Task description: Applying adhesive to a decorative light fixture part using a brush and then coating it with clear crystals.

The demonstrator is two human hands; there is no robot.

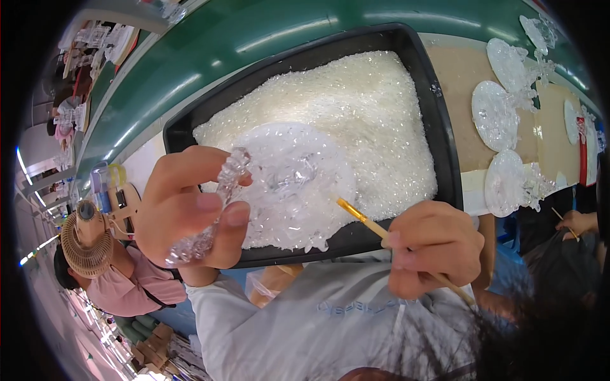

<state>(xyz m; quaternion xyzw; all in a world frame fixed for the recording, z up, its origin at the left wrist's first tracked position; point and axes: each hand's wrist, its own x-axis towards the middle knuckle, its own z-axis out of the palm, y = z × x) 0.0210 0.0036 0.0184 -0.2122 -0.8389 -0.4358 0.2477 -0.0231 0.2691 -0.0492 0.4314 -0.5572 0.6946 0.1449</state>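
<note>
My left hand (pixel 190 209) is closed round the clear, knobbly stem of a clear plastic ornament with a round white base (pixel 311 165). That base is tilted toward me over a black tray (pixel 441 114) heaped with glittering clear-white flakes (pixel 356 95). In my right hand (pixel 435 247) a thin paintbrush (pixel 363 217) with a pale wooden handle and gold ferrule is pinched between the fingers. The brush tip points at the lower right of the base; whether it touches cannot be told. Part of the stem is hidden behind my left fingers.
Several similar clear ornaments (pixel 499 114) lie on brown board to the tray's right. A tan round fan (pixel 88 238) stands at the left. Beyond the tray runs a green tabletop (pixel 286 32). Other people work at both sides; one hand at right (pixel 578 222) holds a thin brush.
</note>
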